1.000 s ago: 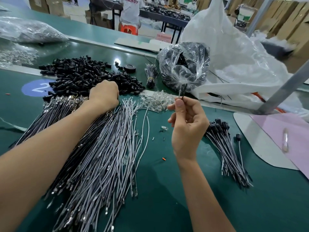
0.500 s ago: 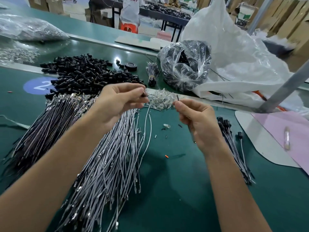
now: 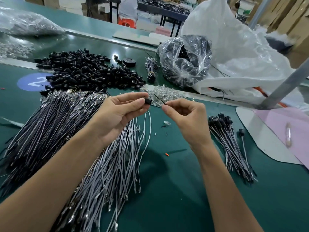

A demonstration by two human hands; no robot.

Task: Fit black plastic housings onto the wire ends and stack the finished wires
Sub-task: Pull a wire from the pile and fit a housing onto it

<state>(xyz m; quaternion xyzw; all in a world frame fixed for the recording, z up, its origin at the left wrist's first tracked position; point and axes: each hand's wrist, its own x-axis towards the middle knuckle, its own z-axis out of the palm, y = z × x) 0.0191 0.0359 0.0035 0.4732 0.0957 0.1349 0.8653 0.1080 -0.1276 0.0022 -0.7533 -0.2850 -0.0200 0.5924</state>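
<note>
My left hand (image 3: 123,113) pinches a black plastic housing (image 3: 148,101) between thumb and fingertips. My right hand (image 3: 185,118) pinches a thin wire end (image 3: 158,98) that points at the housing, a short gap apart. A heap of loose black housings (image 3: 87,71) lies at the back left. Bare grey wires (image 3: 110,164) and darker wires (image 3: 41,131) spread under my left forearm. A stack of finished wires (image 3: 229,139) with black housings lies to the right of my right hand.
A pile of small clear parts (image 3: 165,93) sits just behind my hands. A clear bag of black parts (image 3: 185,59) and a big white bag (image 3: 234,52) stand at the back right. A grey metal post (image 3: 284,87) slants at the right above a pink sheet (image 3: 287,124).
My left hand came back from the housing heap with one housing. Both hands closed in toward each other, and the wire end now points at the housing.
</note>
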